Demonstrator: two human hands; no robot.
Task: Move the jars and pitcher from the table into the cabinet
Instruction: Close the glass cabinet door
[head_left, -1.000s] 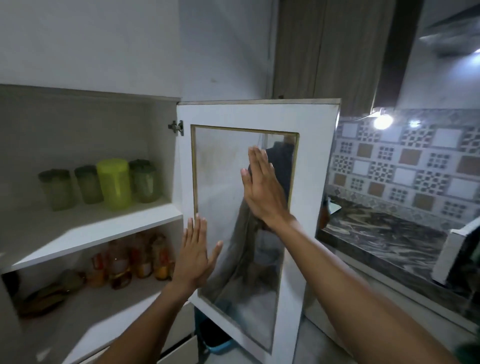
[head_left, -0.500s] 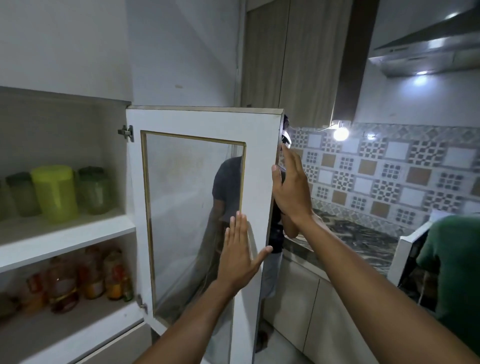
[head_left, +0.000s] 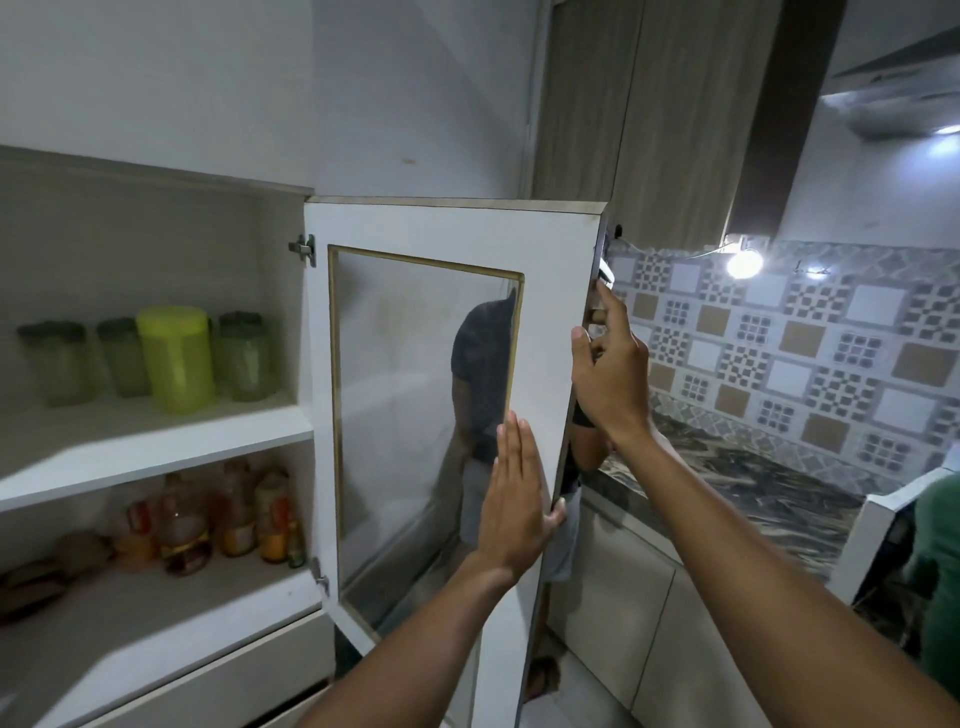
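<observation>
The white cabinet stands open, its glass-paned door (head_left: 457, 228) swung out toward me. On the upper shelf (head_left: 156, 447) a lime-green pitcher (head_left: 176, 358) stands among three green-lidded jars: one (head_left: 54, 364) at the far left, one (head_left: 122, 356) beside it and one (head_left: 244, 356) to the pitcher's right. My left hand (head_left: 514, 499) lies flat with fingers together against the door's inner face near its free edge. My right hand (head_left: 610, 374) curls around that free edge higher up, fingers behind the door.
The lower shelf (head_left: 156, 613) holds several bottles (head_left: 182, 525) of oils and sauces. A dark marbled counter (head_left: 753, 483) and patterned tile wall (head_left: 779, 338) lie to the right, with a white appliance (head_left: 878, 535) and a green-clothed person (head_left: 940, 571) at the right edge.
My right hand slid from the glass pane to the door's free edge and gripped it. My left hand moved right across the door's inner face to the free edge. The view shifted back left slightly.
</observation>
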